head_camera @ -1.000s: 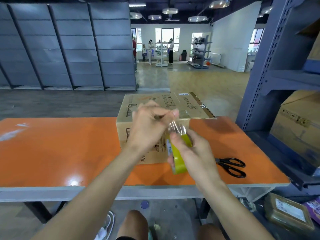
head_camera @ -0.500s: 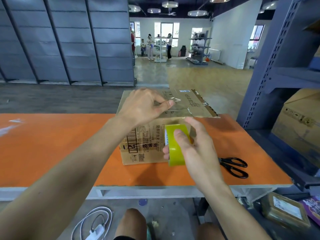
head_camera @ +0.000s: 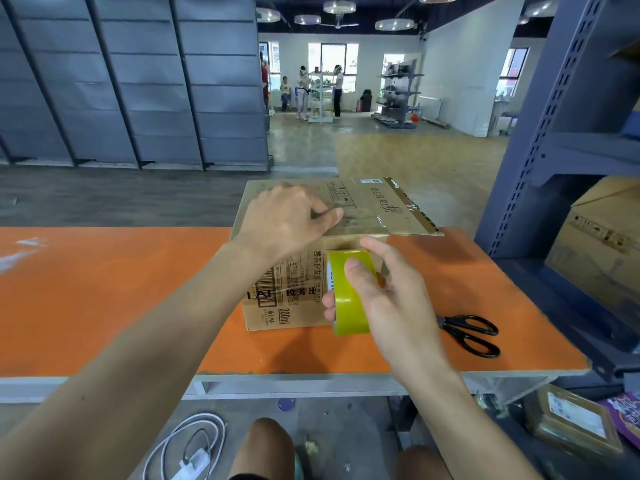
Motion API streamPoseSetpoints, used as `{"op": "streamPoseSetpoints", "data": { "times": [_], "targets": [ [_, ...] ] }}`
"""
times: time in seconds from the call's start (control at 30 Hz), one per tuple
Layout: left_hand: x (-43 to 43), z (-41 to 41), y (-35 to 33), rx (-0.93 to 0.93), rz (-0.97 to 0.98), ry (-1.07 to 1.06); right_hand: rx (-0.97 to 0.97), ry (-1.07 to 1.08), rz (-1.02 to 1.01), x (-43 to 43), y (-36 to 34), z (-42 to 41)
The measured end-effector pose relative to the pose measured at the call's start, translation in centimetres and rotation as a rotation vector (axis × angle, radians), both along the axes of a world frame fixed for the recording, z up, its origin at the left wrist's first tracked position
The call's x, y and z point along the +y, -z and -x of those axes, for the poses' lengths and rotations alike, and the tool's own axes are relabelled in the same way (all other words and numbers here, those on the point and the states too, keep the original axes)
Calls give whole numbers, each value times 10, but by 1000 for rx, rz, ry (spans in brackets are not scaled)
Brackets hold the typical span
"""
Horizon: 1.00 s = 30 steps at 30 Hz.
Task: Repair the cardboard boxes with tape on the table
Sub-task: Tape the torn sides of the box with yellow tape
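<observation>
A printed cardboard box (head_camera: pixel 294 289) stands on the orange table (head_camera: pixel 104 299), its top flap sticking out to the right. My left hand (head_camera: pixel 287 220) lies on the box top and presses the clear tape end down with thumb and fingers. My right hand (head_camera: pixel 384 296) grips a yellow-green tape roll (head_camera: pixel 346 306) against the box's front face near its right corner. A clear strip of tape runs from the roll up over the top edge.
Black scissors (head_camera: pixel 471 332) lie on the table right of the box. A blue metal shelf rack (head_camera: pixel 554 133) with cardboard boxes (head_camera: pixel 602 251) stands at the right. A white cable (head_camera: pixel 194 445) and a small parcel (head_camera: pixel 575 424) lie on the floor. People stand far back.
My left hand carried the tape end from mid-air onto the box top. My right hand lowered the roll along the box's front, drawing the tape out.
</observation>
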State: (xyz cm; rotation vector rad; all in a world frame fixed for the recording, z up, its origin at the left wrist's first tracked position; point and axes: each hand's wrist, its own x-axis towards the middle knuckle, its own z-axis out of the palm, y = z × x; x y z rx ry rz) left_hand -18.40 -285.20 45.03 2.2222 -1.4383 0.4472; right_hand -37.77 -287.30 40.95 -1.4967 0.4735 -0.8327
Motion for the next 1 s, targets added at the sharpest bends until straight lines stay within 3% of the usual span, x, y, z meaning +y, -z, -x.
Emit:
{"op": "streamPoseSetpoints", "data": {
  "times": [0.2,0.4,0.5,0.57,0.63,0.73,0.83,1.0],
  "targets": [
    [0,7,1,-5,-40,-78,8,0,-13,-1,4,0],
    [1,13,-8,114,-14,-142,21,-4,-11,-2,9,0],
    [-2,14,-10,60,40,-190,21,0,-14,-3,11,0],
    [0,13,-8,0,162,-102,30,-6,-1,-4,12,0],
    [6,12,-2,-36,237,130,32,-19,14,-4,11,1],
    [14,16,7,-46,113,370,13,-23,31,-5,12,0],
    [17,15,8,30,46,385,8,-15,32,-4,13,0],
    [13,11,5,-32,-64,353,34,-7,92,-2,18,2]
  ]
}}
